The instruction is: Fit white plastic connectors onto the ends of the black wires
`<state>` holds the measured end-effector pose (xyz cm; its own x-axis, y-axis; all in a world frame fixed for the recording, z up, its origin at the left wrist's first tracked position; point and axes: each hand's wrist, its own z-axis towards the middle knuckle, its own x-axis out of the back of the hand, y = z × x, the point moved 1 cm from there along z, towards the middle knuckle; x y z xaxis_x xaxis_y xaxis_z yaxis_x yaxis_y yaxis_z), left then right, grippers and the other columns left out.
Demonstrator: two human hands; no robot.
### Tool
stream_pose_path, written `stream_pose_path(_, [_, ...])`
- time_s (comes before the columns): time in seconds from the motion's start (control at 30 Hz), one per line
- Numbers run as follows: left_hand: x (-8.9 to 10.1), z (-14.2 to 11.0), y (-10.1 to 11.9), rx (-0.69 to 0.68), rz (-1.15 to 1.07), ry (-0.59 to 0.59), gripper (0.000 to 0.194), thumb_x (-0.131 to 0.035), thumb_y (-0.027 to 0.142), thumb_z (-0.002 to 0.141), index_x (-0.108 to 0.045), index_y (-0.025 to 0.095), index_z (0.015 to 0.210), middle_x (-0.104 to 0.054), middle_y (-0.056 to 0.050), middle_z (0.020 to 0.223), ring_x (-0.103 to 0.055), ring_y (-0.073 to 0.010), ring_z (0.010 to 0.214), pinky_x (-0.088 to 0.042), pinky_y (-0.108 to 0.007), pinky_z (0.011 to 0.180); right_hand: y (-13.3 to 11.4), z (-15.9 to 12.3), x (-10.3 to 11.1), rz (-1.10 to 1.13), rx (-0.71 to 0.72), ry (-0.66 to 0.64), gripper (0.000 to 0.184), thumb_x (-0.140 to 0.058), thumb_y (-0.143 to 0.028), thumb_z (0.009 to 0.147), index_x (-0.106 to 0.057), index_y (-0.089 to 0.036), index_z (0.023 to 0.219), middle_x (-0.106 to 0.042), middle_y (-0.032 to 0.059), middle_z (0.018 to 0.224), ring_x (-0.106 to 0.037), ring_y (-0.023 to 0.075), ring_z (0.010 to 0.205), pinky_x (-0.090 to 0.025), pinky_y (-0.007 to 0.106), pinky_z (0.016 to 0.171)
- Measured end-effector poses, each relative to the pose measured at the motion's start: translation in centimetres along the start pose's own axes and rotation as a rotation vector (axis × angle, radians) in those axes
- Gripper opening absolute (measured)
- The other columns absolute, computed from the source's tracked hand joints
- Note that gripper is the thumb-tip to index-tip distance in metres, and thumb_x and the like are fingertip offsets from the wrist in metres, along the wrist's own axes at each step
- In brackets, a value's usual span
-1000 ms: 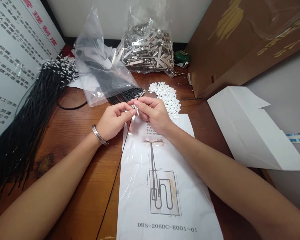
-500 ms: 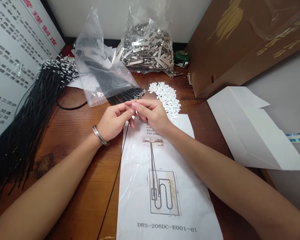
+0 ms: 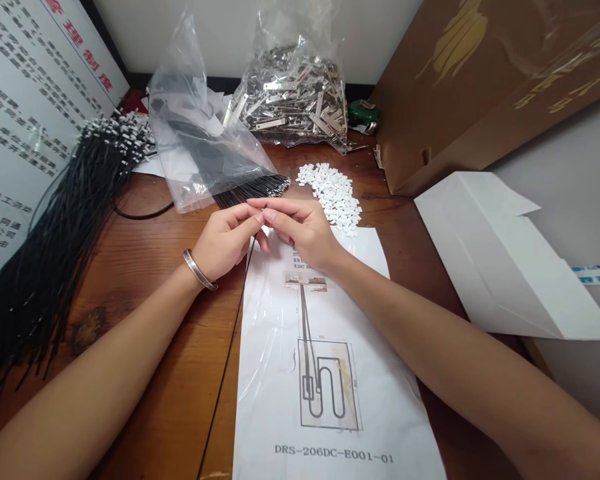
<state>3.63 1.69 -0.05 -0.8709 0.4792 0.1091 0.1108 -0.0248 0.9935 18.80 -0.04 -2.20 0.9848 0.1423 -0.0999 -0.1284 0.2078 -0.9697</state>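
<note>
My left hand [image 3: 225, 244], with a silver bangle on its wrist, is closed in a pinch on a thin black wire [image 3: 224, 363]. The wire runs from the fingers down along the left edge of a printed drawing sheet [image 3: 270, 400]. My right hand [image 3: 307, 235] meets it fingertip to fingertip, thumb and forefinger pinched at the wire's upper end. Whatever sits between those right fingertips is hidden. Just beyond the hands lie a pile of small white plastic connector housings [image 3: 336, 197] and a bundle of black wires [image 3: 253, 189] with metal tips, partly inside a clear plastic bag [image 3: 180, 143].
A big bundle of black wires with white ends [image 3: 75, 220] hangs at the left beside a sign board [image 3: 25, 120]. At the back stands a bag of metal strips [image 3: 293, 100] near a green tape measure [image 3: 364, 116]. A brown box [image 3: 430, 100] and folded white card [image 3: 500, 267] are right.
Both hands stay together in nearly the same place. The right thumb and fingers have shifted slightly left and down against the left fingertips, and the wire's upper part has moved slightly left.
</note>
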Motion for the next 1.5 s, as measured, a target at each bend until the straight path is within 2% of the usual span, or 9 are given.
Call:
stream_pose_path(0.27, [0.01,0.05,0.08,0.023,-0.012,0.005,0.030,-0.070,0.043,0.076,-0.058,0.016,0.070,-0.067,-0.001,0.056,-0.036,-0.0049,0.031,-0.023,-0.021,0.033,-0.22,0.07,0.14,0.064,-0.023,-0.021,0.024,-0.062,-0.025,0.077,-0.079,-0.019,0.093,-0.039,-0.0088,0.042,-0.035,0.0075,0.046,-0.030,0.025,0.047])
stream_pose_path(0.43, [-0.08,0.06,0.14,0.021,-0.020,0.014,0.033,-0.073,0.046,0.074,-0.059,0.016,0.070,-0.067,-0.001,0.056,-0.035,-0.0051,0.032,-0.020,-0.022,0.034,0.02,0.17,0.23,0.063,-0.043,0.014,0.023,-0.060,-0.021,0.075,-0.077,-0.018,0.091,-0.037,-0.0094,0.043,-0.031,0.0069,0.044,-0.023,0.025,0.045])
stream_pose_path(0.67, [-0.02,0.05,0.16,-0.015,-0.028,0.063,0.029,-0.072,0.042,0.074,-0.064,0.014,0.071,-0.063,-0.001,0.050,-0.033,-0.0052,0.034,-0.022,-0.023,0.039,0.38,0.32,0.28,0.124,-0.030,0.129,0.016,-0.071,-0.035,0.078,-0.070,-0.019,0.082,-0.037,-0.0104,0.044,-0.027,0.0053,0.041,-0.018,0.025,0.042])
stream_pose_path(0.73, [0.00,0.03,0.15,-0.012,-0.020,0.056,0.028,-0.072,0.041,0.074,-0.064,0.014,0.070,-0.063,-0.001,0.051,-0.034,-0.0053,0.035,-0.024,-0.023,0.040,0.44,0.34,0.27,0.120,-0.017,0.132,0.021,-0.075,-0.038,0.077,-0.068,-0.019,0.079,-0.040,-0.0102,0.044,-0.028,0.0050,0.041,-0.018,0.025,0.042])
stream_pose_path(0.9, [0.02,0.00,0.05,-0.034,0.015,0.027,0.022,-0.068,0.036,0.078,-0.063,0.016,0.069,-0.063,0.000,0.053,-0.049,-0.0091,0.045,-0.034,-0.022,0.045,0.35,0.44,0.19,0.101,0.001,0.138,0.026,-0.080,-0.040,0.074,-0.067,-0.018,0.076,-0.043,-0.0097,0.044,-0.033,0.0051,0.043,-0.022,0.024,0.042])
stream_pose_path(1.03, [-0.03,0.03,-0.04,-0.043,0.021,0.018,0.021,-0.067,0.035,0.079,-0.063,0.016,0.070,-0.064,0.000,0.053,-0.055,-0.0107,0.051,-0.039,-0.022,0.049,0.33,0.46,0.14,0.107,-0.007,0.135,0.028,-0.082,-0.042,0.071,-0.068,-0.018,0.074,-0.047,-0.0084,0.047,-0.036,0.0052,0.045,-0.025,0.023,0.043])
stream_pose_path(1.2, [-0.03,0.10,-0.07,-0.041,0.003,0.026,0.026,-0.072,0.040,0.077,-0.063,0.017,0.072,-0.063,0.001,0.053,-0.056,-0.0110,0.050,-0.039,-0.021,0.047,0.59,0.36,0.25,0.091,-0.037,0.152,0.023,-0.081,-0.037,0.072,-0.070,-0.017,0.075,-0.051,-0.0069,0.049,-0.033,0.0047,0.044,-0.026,0.023,0.043])
stream_pose_path(1.5, [-0.04,0.05,0.07,-0.023,0.006,0.037,0.032,-0.074,0.046,0.076,-0.063,0.016,0.071,-0.064,-0.001,0.055,-0.056,-0.0115,0.051,-0.037,-0.022,0.045,0.33,0.43,0.14,0.093,-0.075,0.159,0.031,-0.083,-0.045,0.068,-0.068,-0.018,0.072,-0.054,-0.0049,0.051,-0.043,0.0071,0.049,-0.032,0.022,0.043])
